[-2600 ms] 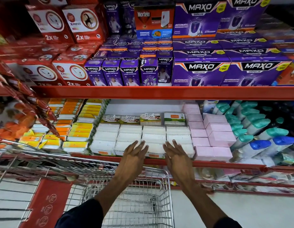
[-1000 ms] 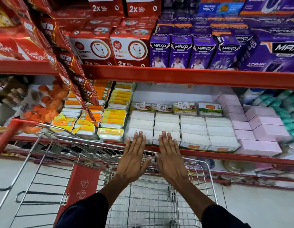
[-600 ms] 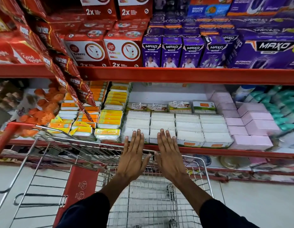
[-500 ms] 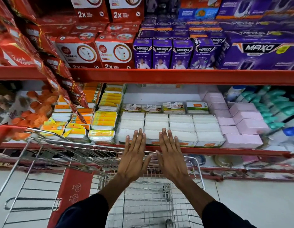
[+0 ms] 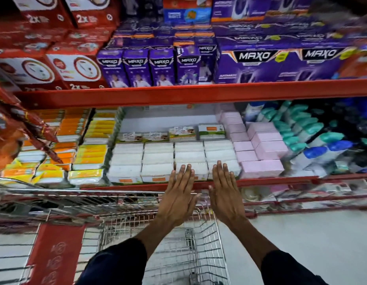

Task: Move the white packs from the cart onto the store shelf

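Note:
Several white packs (image 5: 158, 155) lie in neat rows on the red shelf (image 5: 281, 179), between yellow packs and pink boxes. My left hand (image 5: 178, 194) and my right hand (image 5: 224, 192) are stretched out flat, side by side, fingers extended and apart, palms down. Their fingertips reach the front row of white packs on the right side of the block. Neither hand holds anything. Below my arms stands the wire cart (image 5: 199, 254); the part of its basket that shows holds no white packs.
Yellow and orange packs (image 5: 86, 161) sit left of the white ones, pink boxes (image 5: 262, 153) and blue and teal bottles (image 5: 314, 145) to the right. Purple and red boxes (image 5: 137, 66) fill the shelf above. Red sachet strips (image 5: 20, 124) hang at left. A second cart's red panel (image 5: 55, 254) is lower left.
Both flat hands have shifted right along the front row of white packs, from the left-middle stacks to the right ones. The view has swung right as well.

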A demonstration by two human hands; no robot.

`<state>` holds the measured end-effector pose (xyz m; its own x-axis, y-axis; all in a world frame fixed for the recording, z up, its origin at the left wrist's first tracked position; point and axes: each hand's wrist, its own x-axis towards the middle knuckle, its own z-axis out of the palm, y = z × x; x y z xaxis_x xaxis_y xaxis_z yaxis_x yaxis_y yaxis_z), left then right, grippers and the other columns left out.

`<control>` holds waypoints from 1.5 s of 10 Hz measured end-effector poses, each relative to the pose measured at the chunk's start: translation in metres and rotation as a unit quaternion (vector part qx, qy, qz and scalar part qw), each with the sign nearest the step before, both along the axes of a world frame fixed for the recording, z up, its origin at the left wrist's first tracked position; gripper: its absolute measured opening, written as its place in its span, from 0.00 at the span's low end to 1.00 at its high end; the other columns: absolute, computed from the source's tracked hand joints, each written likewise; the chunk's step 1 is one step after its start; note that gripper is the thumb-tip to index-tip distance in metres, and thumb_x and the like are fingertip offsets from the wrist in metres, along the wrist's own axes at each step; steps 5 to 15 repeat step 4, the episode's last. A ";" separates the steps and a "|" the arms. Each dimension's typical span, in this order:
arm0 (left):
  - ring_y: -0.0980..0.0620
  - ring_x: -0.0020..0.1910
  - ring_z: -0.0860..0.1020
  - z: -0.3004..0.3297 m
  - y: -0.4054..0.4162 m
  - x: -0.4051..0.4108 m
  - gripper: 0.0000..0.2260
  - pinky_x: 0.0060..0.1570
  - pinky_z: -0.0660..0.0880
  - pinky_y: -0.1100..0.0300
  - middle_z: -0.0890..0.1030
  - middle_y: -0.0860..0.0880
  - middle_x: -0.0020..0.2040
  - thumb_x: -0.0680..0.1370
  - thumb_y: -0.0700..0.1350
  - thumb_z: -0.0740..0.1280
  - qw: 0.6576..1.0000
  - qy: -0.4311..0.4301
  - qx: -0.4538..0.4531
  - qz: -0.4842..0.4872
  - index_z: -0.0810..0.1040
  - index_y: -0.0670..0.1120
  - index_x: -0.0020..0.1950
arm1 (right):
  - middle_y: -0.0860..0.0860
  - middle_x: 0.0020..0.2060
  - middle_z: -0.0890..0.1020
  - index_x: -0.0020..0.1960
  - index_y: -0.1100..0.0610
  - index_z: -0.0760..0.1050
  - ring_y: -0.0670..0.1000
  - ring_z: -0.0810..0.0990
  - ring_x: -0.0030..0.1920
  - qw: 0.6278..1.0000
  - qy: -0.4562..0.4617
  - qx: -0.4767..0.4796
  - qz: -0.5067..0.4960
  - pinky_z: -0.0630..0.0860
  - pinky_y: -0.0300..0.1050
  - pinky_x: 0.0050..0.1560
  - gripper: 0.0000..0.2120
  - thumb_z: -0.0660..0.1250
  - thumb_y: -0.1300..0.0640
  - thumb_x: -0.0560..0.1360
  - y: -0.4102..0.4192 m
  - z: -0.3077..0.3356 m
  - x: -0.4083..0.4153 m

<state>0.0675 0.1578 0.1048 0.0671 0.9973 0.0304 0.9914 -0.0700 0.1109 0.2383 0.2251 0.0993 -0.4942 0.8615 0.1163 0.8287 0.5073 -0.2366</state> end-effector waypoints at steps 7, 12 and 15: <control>0.47 0.79 0.39 0.045 -0.006 0.006 0.32 0.77 0.47 0.42 0.44 0.43 0.81 0.83 0.58 0.52 0.996 -0.018 0.068 0.048 0.44 0.42 0.80 | 0.57 0.79 0.46 0.78 0.60 0.44 0.53 0.41 0.78 0.998 0.041 0.034 0.015 0.50 0.58 0.76 0.30 0.49 0.50 0.82 -0.003 0.041 -0.008; 0.47 0.79 0.39 0.045 -0.006 0.006 0.32 0.77 0.47 0.42 0.44 0.43 0.81 0.83 0.58 0.52 0.996 -0.018 0.068 0.048 0.44 0.42 0.80 | 0.57 0.79 0.46 0.78 0.60 0.44 0.53 0.41 0.78 0.998 0.041 0.034 0.015 0.50 0.58 0.76 0.30 0.49 0.50 0.82 -0.003 0.041 -0.008; 0.47 0.79 0.39 0.045 -0.006 0.006 0.32 0.77 0.47 0.42 0.44 0.43 0.81 0.83 0.58 0.52 0.996 -0.018 0.068 0.048 0.44 0.42 0.80 | 0.57 0.79 0.46 0.78 0.60 0.44 0.53 0.41 0.78 0.998 0.041 0.034 0.015 0.50 0.58 0.76 0.30 0.49 0.50 0.82 -0.003 0.041 -0.008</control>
